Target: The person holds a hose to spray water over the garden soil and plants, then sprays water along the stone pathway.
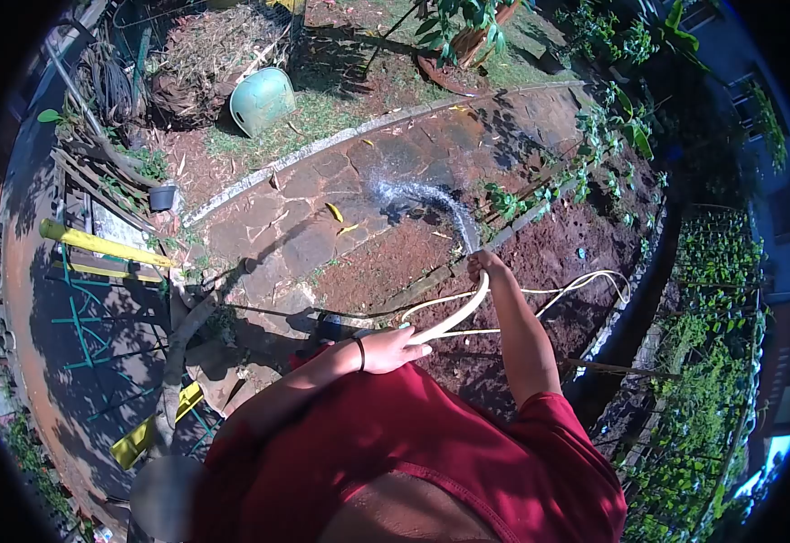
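A pale yellow garden hose [457, 319] runs between my two hands and bends upward to its outlet. Around its end is my right hand [485, 263], fingers closed near the mouth. Water [431, 194] sprays from there in an arc to the upper left, landing on the stone path [322, 190]. Lower down, my left hand [393, 350], with a dark band at the wrist, grips the hose; its fingers are partly hidden. More of the hose lies in loops on the brown soil [558, 244] at the right.
A green plastic tub [263, 100] lies tipped near a heap of dry plant matter [223, 54]. At left are a tree trunk [177, 353], a yellow pole [105, 244] and a small dark pot [161, 197]. Leafy plants [703, 362] grow along the right.
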